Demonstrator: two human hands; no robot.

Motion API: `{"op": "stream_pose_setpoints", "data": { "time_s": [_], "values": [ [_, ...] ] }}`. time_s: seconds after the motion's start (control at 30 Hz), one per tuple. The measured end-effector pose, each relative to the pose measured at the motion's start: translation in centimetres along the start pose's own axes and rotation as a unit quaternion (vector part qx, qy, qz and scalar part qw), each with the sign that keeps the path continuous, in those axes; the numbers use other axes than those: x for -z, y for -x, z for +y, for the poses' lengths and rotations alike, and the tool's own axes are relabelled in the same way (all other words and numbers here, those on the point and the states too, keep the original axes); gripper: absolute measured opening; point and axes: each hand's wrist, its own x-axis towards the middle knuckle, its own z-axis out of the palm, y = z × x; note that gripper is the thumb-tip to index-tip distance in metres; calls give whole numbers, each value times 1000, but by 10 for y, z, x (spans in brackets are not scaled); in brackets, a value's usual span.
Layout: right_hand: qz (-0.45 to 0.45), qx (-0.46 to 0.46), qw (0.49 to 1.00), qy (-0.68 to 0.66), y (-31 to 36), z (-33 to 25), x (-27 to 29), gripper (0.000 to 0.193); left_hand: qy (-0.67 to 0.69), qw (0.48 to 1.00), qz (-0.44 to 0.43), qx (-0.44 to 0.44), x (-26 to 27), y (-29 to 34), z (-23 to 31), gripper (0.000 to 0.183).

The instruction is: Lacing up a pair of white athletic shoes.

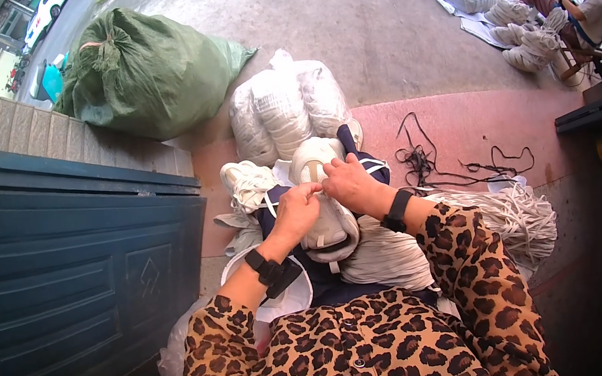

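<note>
Well, the left hand (298,208) and right hand (354,183) meet over a pale shoe (340,223) on the navy-clad lap (332,284), fingertips bunched, though I cannot tell what they pinch, and any lettering on the shoe is too small to read.

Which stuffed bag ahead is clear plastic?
The nearer bag, straight beyond the handled shoe; the other, the larger sack to its left, is green.

Both hands (298,210) (352,182) touch a pale shoe (332,222) (toe pointing away).
</note>
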Motion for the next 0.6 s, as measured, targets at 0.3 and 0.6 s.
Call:
{"op": "stream_pose_setpoints", "data": {
  "time_s": [0.3, 0.6],
  "values": [
    [-7, -113, 985, -128, 13, -7, -6, 21, -171, 984, 20, -34, -6, -10, -7, 17],
    [-76, -73, 962, -253, 11, 14, -11, 17, -222, 973, 37, -46, -16, -5, 2, 17]
  ]
}}
